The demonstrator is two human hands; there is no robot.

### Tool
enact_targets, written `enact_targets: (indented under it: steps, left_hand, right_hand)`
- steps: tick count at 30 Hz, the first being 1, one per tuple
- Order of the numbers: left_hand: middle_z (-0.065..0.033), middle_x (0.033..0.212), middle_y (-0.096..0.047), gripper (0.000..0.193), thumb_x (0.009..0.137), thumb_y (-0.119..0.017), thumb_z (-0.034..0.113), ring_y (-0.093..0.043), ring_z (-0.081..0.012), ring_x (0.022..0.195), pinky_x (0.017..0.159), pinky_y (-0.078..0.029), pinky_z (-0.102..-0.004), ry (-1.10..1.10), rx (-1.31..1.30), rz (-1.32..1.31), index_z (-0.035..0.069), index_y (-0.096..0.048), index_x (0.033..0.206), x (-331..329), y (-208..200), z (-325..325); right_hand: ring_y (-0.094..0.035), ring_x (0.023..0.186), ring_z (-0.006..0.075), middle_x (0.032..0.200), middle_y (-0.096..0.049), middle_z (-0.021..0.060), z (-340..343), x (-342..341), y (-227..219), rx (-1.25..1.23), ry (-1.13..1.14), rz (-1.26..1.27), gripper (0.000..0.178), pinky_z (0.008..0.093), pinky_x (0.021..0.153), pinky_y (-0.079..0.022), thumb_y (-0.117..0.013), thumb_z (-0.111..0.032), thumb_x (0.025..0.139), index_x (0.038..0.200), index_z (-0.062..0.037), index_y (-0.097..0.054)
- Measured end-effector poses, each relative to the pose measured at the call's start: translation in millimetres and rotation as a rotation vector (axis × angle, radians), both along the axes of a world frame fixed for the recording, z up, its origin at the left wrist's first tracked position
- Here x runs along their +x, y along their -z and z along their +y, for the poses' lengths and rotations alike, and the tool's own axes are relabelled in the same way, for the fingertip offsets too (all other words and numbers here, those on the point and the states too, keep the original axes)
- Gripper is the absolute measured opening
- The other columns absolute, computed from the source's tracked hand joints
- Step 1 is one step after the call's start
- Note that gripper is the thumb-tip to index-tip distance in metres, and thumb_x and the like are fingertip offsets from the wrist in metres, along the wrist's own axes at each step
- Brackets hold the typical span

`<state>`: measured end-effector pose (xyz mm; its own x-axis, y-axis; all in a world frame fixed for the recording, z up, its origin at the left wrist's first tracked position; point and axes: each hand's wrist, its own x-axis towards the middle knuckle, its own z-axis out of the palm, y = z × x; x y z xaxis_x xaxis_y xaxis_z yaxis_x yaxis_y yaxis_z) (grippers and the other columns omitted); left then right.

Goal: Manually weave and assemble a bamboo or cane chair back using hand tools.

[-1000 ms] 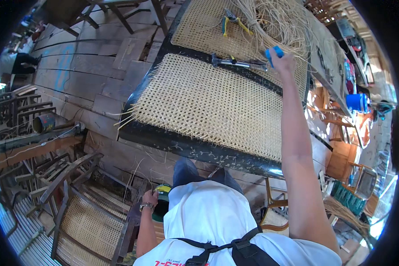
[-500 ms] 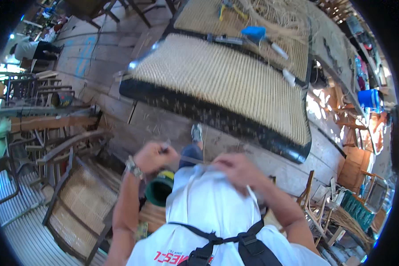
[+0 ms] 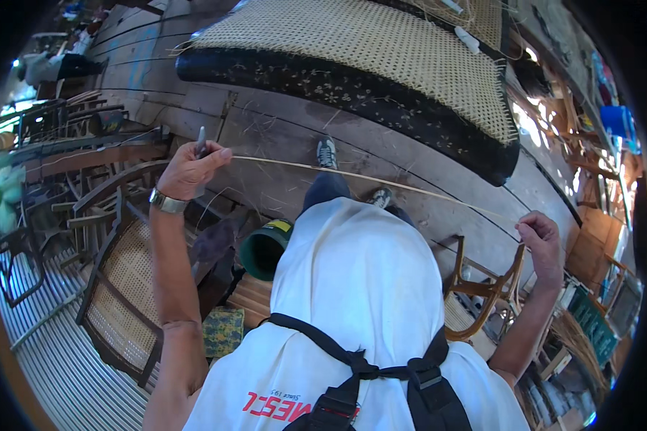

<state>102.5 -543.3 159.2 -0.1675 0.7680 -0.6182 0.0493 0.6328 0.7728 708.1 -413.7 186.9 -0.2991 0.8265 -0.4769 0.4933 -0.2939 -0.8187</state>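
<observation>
A thin pale cane strand (image 3: 381, 177) is drawn out nearly straight between my two hands, across the front of my body. My left hand (image 3: 188, 171) pinches one end between thumb and finger. A slim grey pointed tool (image 3: 201, 138) also sticks up from that hand; its exact kind is unclear. Far to the right, my right hand (image 3: 543, 244) is closed in a pinch at the strand's other end. Beyond the strand lies a woven cane panel (image 3: 359, 50) on a black frame with a floral pattern (image 3: 338, 91); neither hand touches it.
A green bucket (image 3: 260, 255) stands near my left side. Chair frames (image 3: 133, 251) crowd the left, and a wooden chair (image 3: 485, 287) sits below my right hand. A blue bucket (image 3: 618, 122) is at far right. Cane scraps litter the plank floor (image 3: 266, 129). Another person (image 3: 57, 68) is far left.
My hands have moved wide apart, left hand up and leftward, right hand far to the right, stretching the strand between them. The cane panel now sits higher in view.
</observation>
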Motion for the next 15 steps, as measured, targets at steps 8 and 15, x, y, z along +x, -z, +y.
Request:
enact_targets:
  steps: [8,15]
  left_hand:
    - [0.0048,0.066,-0.056,0.016,0.086,-0.074,0.023,-0.036,-0.0016,0.046,0.041,-0.024,-0.0199,-0.147,0.038,-0.238,0.008,-0.067,0.085,7.8,-6.7,-14.9]
    - [0.0057,0.069,-0.058,0.019,0.085,-0.075,0.025,-0.039,-0.0004,0.052,0.045,-0.028,-0.0194,-0.065,-0.01,0.059,0.007,-0.069,0.085,-5.0,-8.2,-29.3]
  right_hand:
    - [-0.038,0.062,0.0005,0.068,-0.049,-0.0097,-14.5,13.8,29.6,-0.087,0.031,0.018,0.008,0.019,0.056,-0.027,-0.068,-0.016,0.084,0.083,-0.0081,-0.064]
    - [-0.045,0.063,0.0038,0.071,-0.053,-0.0065,-1.7,37.8,42.8,0.033,-0.004,-0.096,0.012,0.0212,0.057,-0.035,-0.067,-0.017,0.085,0.084,-0.0064,-0.064]
